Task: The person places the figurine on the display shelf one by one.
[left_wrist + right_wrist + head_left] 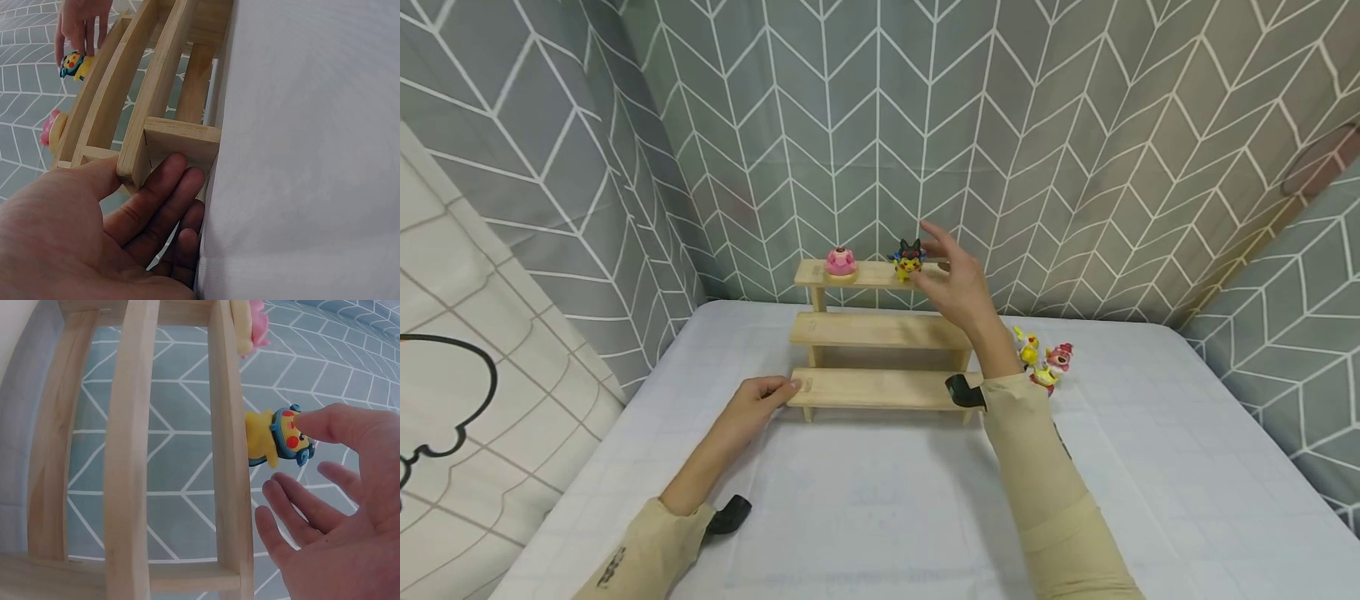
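Note:
A three-step wooden display stand stands on the table. My left hand grips the left end of its lowest step, thumb on top and fingers underneath. On the top step stands a yellow Pikachu figurine with a dark, blue-trimmed hood. My right hand is just to the right of it. In the right wrist view the thumb overlaps the figurine's face, while the other fingers spread loosely apart from it. A pink figurine on a round tan base occupies the left part of the top step.
Several small figurines, among them a pink one with a red hat and a yellow one, stand on the table right of the stand, beside my right forearm. A white cloth covers the table. Patterned grey curtain hangs close behind the stand.

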`<state>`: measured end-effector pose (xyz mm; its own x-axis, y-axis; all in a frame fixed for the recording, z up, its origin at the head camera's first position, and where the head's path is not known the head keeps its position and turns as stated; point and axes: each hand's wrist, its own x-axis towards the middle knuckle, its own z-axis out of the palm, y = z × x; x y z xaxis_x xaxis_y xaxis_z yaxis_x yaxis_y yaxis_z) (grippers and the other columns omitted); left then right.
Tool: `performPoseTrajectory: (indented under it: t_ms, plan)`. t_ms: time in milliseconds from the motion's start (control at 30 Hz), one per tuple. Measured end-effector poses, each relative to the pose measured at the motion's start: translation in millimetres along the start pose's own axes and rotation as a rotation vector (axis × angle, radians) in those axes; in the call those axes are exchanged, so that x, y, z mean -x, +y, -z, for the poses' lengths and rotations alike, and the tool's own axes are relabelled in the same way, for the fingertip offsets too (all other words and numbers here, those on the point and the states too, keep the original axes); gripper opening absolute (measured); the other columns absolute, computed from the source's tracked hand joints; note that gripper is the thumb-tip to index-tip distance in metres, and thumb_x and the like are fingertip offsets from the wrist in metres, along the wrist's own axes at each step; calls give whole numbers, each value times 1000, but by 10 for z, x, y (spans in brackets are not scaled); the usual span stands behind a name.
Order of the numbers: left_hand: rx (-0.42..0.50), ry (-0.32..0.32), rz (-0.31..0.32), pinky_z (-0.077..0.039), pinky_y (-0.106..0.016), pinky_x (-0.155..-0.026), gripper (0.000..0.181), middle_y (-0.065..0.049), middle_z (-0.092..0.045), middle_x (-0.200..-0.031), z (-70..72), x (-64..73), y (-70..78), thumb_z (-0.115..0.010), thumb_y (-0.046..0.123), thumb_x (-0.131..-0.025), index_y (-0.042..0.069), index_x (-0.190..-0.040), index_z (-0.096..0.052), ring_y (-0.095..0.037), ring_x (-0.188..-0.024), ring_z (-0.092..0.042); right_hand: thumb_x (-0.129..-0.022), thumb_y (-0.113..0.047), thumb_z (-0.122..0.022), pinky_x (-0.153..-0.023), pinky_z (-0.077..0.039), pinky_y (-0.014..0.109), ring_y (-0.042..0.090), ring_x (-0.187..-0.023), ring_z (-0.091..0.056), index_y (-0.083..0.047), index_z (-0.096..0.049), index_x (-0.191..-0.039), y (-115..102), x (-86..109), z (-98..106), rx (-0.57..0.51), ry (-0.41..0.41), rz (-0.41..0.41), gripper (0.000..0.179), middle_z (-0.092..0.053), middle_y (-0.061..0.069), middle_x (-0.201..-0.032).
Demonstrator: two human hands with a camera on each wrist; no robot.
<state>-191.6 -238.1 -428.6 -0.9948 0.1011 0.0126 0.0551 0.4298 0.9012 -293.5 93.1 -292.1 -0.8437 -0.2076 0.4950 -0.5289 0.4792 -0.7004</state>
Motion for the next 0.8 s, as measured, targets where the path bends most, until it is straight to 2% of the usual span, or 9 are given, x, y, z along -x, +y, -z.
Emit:
performPoseTrajectory:
  t_ms: [167,333,600,800]
  plan:
    - [10,-1,5,-41,-28,-79,38,-1,-61,-99,7,-14,-9,-62,35,-108,0,-117,-75,-17,-97,-49,-95,-8,-69,-117,-41,48,30,-139,-54,-25,-43,-160,48,73,34,-32,41,7,72,-58,14,-148]
    - [26,-9,8,-40,-27,-76,37,1,-58,-94,4,-26,-21,-62,34,-108,0,-113,-75,-16,-94,-48,-94,-5,-71,-115,-43,47,31,-132,-58,-20,-46,-158,100,215,56,-50,98,5,71,-63,14,-143]
    - [32,-18,-7,-39,-27,-73,37,1,-54,-89,8,-23,-12,-62,35,-108,0,-109,-73,-14,-89,-47,-91,2,-69,-113,-45,43,29,-122,-64,-8,-60,-143,163,331,25,-57,313,53,53,-72,16,-129]
    - [18,-4,-10,-40,-27,-75,37,0,-56,-91,17,-3,-2,-62,35,-108,0,-111,-75,-15,-91,-47,-91,3,-69,-113,-45,43,29,-120,-64,-5,-62,-138,202,361,69,-39,329,54,48,-73,14,-126]
